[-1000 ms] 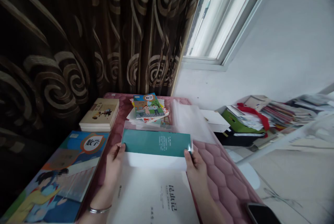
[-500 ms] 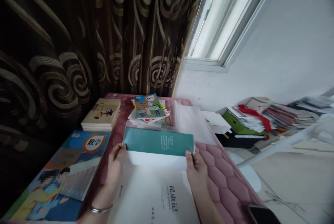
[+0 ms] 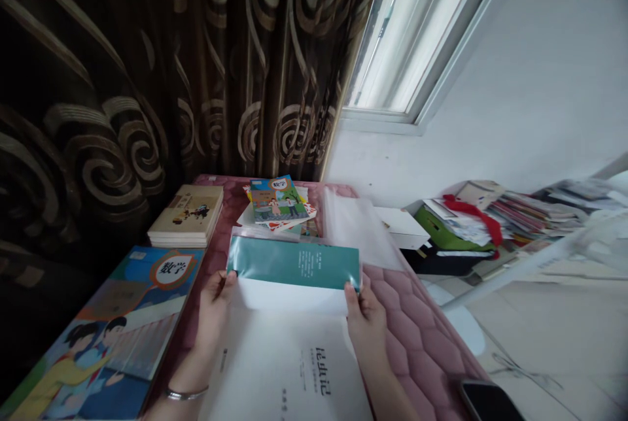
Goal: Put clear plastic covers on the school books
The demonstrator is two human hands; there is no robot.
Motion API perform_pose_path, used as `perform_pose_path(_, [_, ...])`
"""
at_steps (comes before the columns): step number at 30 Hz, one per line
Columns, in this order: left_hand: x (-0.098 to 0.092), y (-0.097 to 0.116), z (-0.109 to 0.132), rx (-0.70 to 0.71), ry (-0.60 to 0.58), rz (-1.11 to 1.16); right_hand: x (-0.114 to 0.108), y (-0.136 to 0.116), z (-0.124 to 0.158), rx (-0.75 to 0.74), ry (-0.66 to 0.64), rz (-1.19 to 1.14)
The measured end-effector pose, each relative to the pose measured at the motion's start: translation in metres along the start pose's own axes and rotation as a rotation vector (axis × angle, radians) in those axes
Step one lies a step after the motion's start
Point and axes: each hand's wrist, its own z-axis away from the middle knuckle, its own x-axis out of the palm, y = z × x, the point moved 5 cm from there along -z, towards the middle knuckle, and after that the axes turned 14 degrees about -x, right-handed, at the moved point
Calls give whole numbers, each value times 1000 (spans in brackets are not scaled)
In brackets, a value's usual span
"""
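Observation:
An open book [image 3: 275, 362] with a white title page lies in front of me, its green cover flap [image 3: 294, 264] at the far end. Clear plastic shows along the flap's edges. My left hand [image 3: 216, 300] pinches the flap's left corner between thumb and fingers, a silver bangle on that wrist. At the opposite corner, my right hand [image 3: 364, 310] grips the flap with the thumb on top. The fingertips beneath the flap are hidden.
Blue textbooks [image 3: 118, 336] lie at the left, below a beige book stack [image 3: 189, 215]. Smaller books [image 3: 279, 202] and clear plastic sheets [image 3: 360, 228] are at the back of the pink padded surface [image 3: 417, 336]. A phone [image 3: 488, 401] sits front right.
The view has shifted slightly, moving everything a little to the left. Both hands keep their hold on the flap, which now catches more light at its corners.

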Motion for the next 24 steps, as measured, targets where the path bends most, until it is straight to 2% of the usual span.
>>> perform_pose_path(8, [3, 2, 2, -45, -135, 9, 1, -4, 3, 66, 17, -124])
perform_pose_path(13, [1, -3, -1, -61, -86, -5, 1, -1, 4, 80, -18, -211])
perform_pose_path(18, [-1, 0, 0, -25, -40, -3, 2, 1, 4, 82, -10, -137])
perform_pose_path(24, [3, 4, 3, -94, -137, 51, 3, -7, 5, 69, -8, -146])
